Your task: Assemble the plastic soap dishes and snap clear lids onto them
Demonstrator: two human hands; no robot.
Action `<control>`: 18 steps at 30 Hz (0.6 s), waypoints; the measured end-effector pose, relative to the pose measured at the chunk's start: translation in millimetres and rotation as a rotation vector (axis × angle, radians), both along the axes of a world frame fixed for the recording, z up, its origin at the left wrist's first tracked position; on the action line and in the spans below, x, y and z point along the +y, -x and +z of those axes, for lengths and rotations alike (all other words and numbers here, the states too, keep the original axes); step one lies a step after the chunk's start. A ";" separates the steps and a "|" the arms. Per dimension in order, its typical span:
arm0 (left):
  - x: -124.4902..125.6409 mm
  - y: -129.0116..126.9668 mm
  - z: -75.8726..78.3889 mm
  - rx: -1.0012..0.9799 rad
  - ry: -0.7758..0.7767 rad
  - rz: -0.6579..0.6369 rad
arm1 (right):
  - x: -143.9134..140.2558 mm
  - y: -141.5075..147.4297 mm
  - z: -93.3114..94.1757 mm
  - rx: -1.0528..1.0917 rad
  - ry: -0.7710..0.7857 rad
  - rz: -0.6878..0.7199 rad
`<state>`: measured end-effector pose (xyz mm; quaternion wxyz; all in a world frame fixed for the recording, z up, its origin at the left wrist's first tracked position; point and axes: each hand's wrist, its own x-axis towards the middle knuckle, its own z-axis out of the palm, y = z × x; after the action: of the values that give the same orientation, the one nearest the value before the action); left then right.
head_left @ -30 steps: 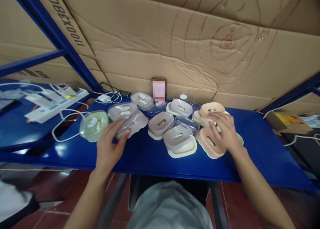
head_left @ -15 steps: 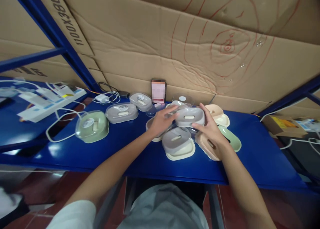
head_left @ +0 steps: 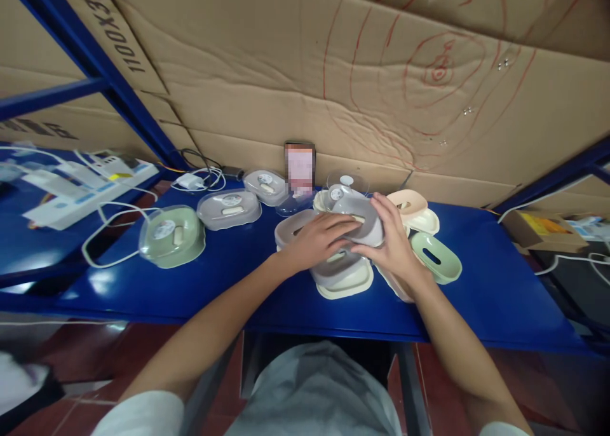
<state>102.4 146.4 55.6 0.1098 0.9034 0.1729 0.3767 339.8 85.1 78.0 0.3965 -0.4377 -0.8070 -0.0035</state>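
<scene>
Above a cluster of plastic parts, a grey oval dish point(head_left: 369, 227) is tilted between my hands. My right hand point(head_left: 393, 248) grips its right side, fingers behind and thumb along the near edge. My left hand point(head_left: 317, 239) reaches over its left part, fingertips at the cream strip in its slot and partly covering it. Under my hands lie another grey oval dish point(head_left: 328, 272) and a cream oval piece point(head_left: 350, 286). A further grey dish point(head_left: 286, 227) is beside my left wrist. A peach piece point(head_left: 395, 283) is mostly hidden by my right hand.
A green slotted dish point(head_left: 445, 267) and a peach dish point(head_left: 410, 201) lie to the right. Clear-lidded green point(head_left: 188, 248) and grey cases point(head_left: 229, 217) stand left. A phone point(head_left: 300, 169) leans against the cardboard point(head_left: 248, 105). A power strip point(head_left: 61, 210) and cables lie far left.
My left hand has come from beside the grey dish onto it, fingers now over its slot. The dish has turned and tilted in my right hand. The view has shifted slightly.
</scene>
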 end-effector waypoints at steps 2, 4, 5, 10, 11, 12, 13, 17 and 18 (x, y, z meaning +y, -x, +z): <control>-0.9 1.1 2.8 -0.022 0.034 -0.009 | -0.5 -1.7 0.6 -0.008 0.001 -0.017; -1.3 1.6 6.0 -0.054 0.063 -0.014 | 1.0 -6.9 2.2 -0.019 0.009 -0.028; -1.2 1.5 6.8 -0.079 0.076 -0.004 | 2.3 -10.2 3.1 -0.020 0.006 -0.036; 2.3 -3.1 -0.7 -0.127 0.087 0.215 | 13.6 -27.4 1.2 0.061 0.016 -0.179; 3.5 -3.9 -2.1 -0.106 0.069 0.263 | 16.5 -30.4 -1.0 0.069 0.025 -0.227; 5.1 -4.0 -2.4 -0.082 0.049 0.301 | 19.2 -33.1 -3.5 0.069 0.029 -0.278; 7.0 -2.5 -1.2 -0.054 0.030 0.333 | 21.7 -35.6 -5.9 0.067 0.027 -0.331; 20.1 32.2 16.2 0.082 0.002 0.534 | 25.9 -44.4 -10.6 0.119 -0.003 -0.499; 24.3 49.6 20.7 0.113 0.020 0.613 | 25.8 -46.6 -10.5 0.131 0.001 -0.533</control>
<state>52.8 170.7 76.3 -0.0099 0.8277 0.4466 0.3396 386.4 110.9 67.5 0.4328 -0.6342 -0.6358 -0.0790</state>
